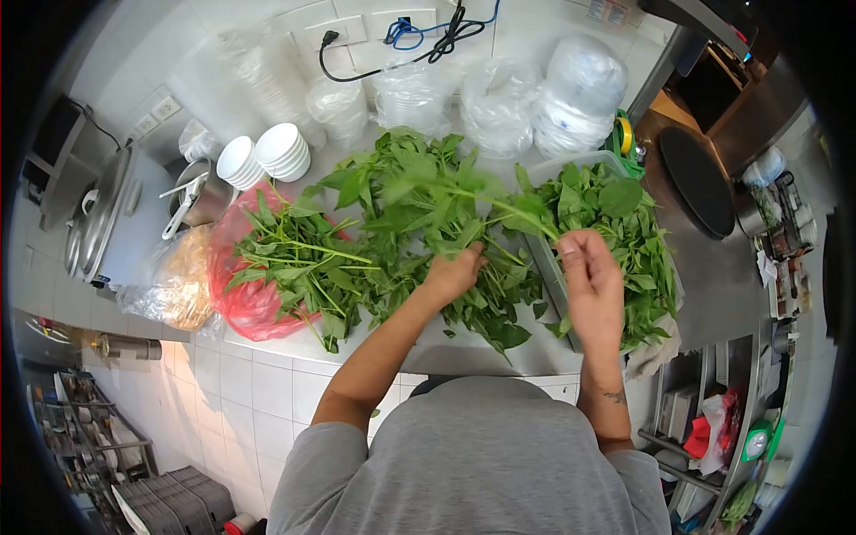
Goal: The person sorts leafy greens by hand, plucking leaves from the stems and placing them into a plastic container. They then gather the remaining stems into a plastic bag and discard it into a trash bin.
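Green leafy stems (419, 205) lie in a big heap on the counter (535, 352), mid-way along it, w/ a second bunch on a red plastic bag (245, 303) toward the left end. The right hand (590, 281) is closed in a pinch around one long stem (513, 212), held above the clear plastic tub (546, 169) of picked leaves (629, 223) at the right end. The left hand (453, 272) is pushed into the heap, fingers curled around stems, I think; leaves cover the fingertips, so the exact grip is not clear.

Risks, in my judgement: the heap reaches the front edge, so loose leaves may slide off to the floor; a hard pull can snap the stem.

The tub's lower wall is hidden under leaves, and the bag's contents are hard to read.
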Demonstrator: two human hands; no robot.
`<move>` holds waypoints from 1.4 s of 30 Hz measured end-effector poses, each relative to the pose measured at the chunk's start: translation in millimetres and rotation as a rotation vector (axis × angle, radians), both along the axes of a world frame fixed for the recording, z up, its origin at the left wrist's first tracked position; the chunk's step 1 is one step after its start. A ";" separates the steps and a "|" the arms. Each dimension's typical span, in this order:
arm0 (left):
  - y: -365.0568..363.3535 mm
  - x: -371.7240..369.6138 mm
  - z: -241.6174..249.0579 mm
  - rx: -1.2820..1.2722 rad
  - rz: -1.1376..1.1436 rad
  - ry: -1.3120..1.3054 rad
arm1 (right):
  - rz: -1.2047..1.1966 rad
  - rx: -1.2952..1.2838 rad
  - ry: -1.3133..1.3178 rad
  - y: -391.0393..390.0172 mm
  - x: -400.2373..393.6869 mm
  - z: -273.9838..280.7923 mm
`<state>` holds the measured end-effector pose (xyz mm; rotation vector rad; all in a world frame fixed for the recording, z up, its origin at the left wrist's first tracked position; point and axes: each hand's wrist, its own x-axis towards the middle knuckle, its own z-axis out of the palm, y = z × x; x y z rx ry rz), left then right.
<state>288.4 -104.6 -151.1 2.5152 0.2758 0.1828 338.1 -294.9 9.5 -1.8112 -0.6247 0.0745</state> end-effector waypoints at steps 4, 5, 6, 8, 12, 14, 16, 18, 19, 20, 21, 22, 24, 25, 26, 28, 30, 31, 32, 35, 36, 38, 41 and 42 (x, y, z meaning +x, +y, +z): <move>-10.4 -12.1 31.3 0.034 0.046 0.040 | 0.049 0.060 0.064 1.8 11.7 3.6; -13.4 -21.5 47.3 0.049 0.051 0.043 | 0.065 0.080 0.094 2.5 13.0 -0.2; -14.5 -31.5 59.0 0.064 0.058 0.048 | 0.085 0.100 0.127 3.8 14.8 -8.5; -10.5 -52.8 68.5 0.053 0.029 -0.018 | 0.121 0.131 0.180 7.8 17.8 -20.7; 11.8 -91.9 111.0 0.024 -0.156 -0.035 | 0.148 0.116 0.194 11.2 19.3 -28.8; 22.5 -101.4 139.1 -0.007 -0.113 -0.200 | 0.167 0.095 0.221 12.2 20.2 -31.9; 28.8 -99.4 160.5 0.018 -0.024 -0.321 | 0.212 0.110 0.214 14.0 20.8 -37.2; 34.3 -89.0 173.7 0.098 0.105 -0.400 | 0.256 0.091 0.229 13.5 19.9 -37.9; 38.3 -81.5 172.0 0.132 0.076 -0.400 | 0.276 0.067 0.246 12.6 19.6 -35.6; 42.8 -72.8 166.0 0.167 0.046 -0.400 | 0.296 0.042 0.262 12.0 19.4 -33.1; 45.6 -66.3 158.9 0.200 0.014 -0.400 | 0.308 0.050 0.276 11.7 18.7 -30.5; 47.2 -61.5 150.0 0.195 -0.022 -0.400 | 0.319 0.058 0.289 11.4 17.7 -28.1; 47.2 -52.9 139.4 0.182 -0.101 -0.398 | 0.337 0.055 0.305 8.4 19.4 -26.8; 46.7 -51.4 140.1 0.149 -0.119 -0.388 | 0.345 0.046 0.310 6.0 21.8 -27.3; 45.4 -51.3 142.1 0.116 -0.137 -0.376 | 0.351 0.037 0.317 3.8 22.9 -27.9; 47.9 -48.4 139.5 0.007 -0.213 -0.323 | 0.351 0.059 0.334 1.9 23.7 -27.5; 58.9 -41.6 134.8 -0.139 -0.327 -0.244 | 0.354 0.071 0.348 0.7 25.2 -28.7; 59.3 -42.5 137.1 -0.176 -0.297 -0.130 | 0.354 0.073 0.353 -0.6 27.2 -31.4; 59.3 -43.6 141.2 -0.212 -0.266 -0.016 | 0.352 0.074 0.359 -1.4 28.8 -33.7; 68.2 -44.8 124.9 -0.115 -0.310 -0.049 | 0.314 0.052 0.338 -2.8 31.2 -37.0; 69.6 -45.3 122.2 -0.048 -0.344 -0.122 | 0.308 0.047 0.341 -2.9 31.7 -37.3; 69.2 -49.8 120.3 0.038 -0.277 -0.119 | 0.299 0.039 0.348 -2.3 32.7 -37.9; 63.2 -52.6 116.9 0.197 -0.206 -0.167 | 0.283 0.045 0.335 2.8 32.4 -41.4; 61.1 -52.0 114.2 0.255 -0.185 -0.191 | 0.281 0.023 0.351 2.7 33.7 -41.9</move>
